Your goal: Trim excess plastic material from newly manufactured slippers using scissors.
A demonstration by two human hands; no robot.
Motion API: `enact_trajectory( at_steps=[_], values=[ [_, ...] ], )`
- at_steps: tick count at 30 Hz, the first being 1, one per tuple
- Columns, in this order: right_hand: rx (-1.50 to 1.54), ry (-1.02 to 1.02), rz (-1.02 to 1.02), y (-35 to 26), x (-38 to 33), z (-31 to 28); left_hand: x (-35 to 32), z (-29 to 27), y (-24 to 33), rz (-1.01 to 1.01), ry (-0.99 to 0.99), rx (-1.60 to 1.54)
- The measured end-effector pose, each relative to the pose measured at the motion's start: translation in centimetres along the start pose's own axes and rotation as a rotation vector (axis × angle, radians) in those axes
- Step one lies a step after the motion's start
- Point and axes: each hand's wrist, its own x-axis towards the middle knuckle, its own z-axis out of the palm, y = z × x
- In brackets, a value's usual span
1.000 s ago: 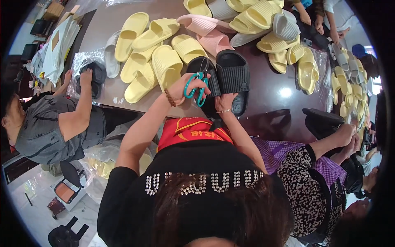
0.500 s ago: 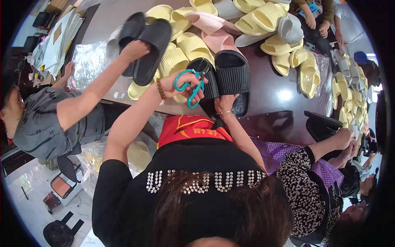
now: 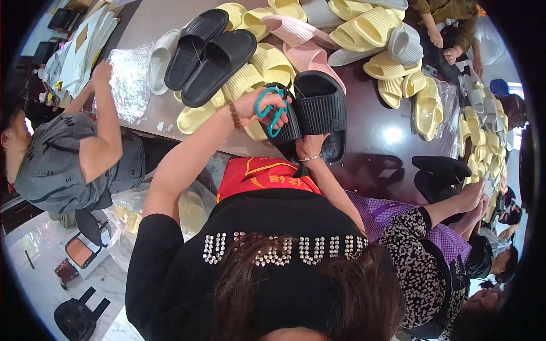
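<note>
My left hand (image 3: 253, 105) is closed around a pair of teal-handled scissors (image 3: 272, 113), raised over the near edge of the dark table (image 3: 392, 142). The scissors touch a pair of black ribbed slippers (image 3: 321, 108) that stand side by side in front of me. My right hand (image 3: 310, 149), with a thin bracelet at the wrist, grips the near end of that black pair from below. Just beyond lie yellow slippers (image 3: 267, 62) and pink slippers (image 3: 298, 37).
A second black pair (image 3: 210, 54) lies on the yellow pile at the left. A person in grey at my left has a hand (image 3: 102, 71) on clear plastic bags (image 3: 128, 79). Another person's hand (image 3: 472, 193) at my right is beside black slippers (image 3: 443, 170). More yellow and grey slippers cover the far side.
The person at my left set a black pair down on the yellow pile and drew the hand back to the plastic bags. My hands stayed on the scissors and black slippers.
</note>
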Motion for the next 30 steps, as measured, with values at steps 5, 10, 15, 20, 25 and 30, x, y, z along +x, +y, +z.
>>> enact_trajectory(
  at_steps=[5,10,15,20,25,30],
  values=[
    [0.035,0.017,0.043,-0.1,0.3,-0.5,1.3,-0.4,-1.1,0.203,0.113,0.151],
    [0.017,0.071,0.111,1.6,0.5,0.7,1.5,-0.2,-1.4,0.354,0.228,0.216],
    [0.07,0.187,0.208,2.9,1.0,0.3,1.4,-0.6,-1.5,0.549,0.473,0.213],
    [0.204,0.295,0.621,5.6,4.5,1.4,1.0,2.7,-3.4,0.699,0.472,0.206],
    [0.169,0.387,0.65,2.9,5.7,-0.9,1.5,6.8,-5.2,1.034,0.388,1.155],
    [0.647,0.616,0.463,4.4,3.6,1.8,2.7,8.6,-5.6,0.936,0.413,1.282]
  ],
)
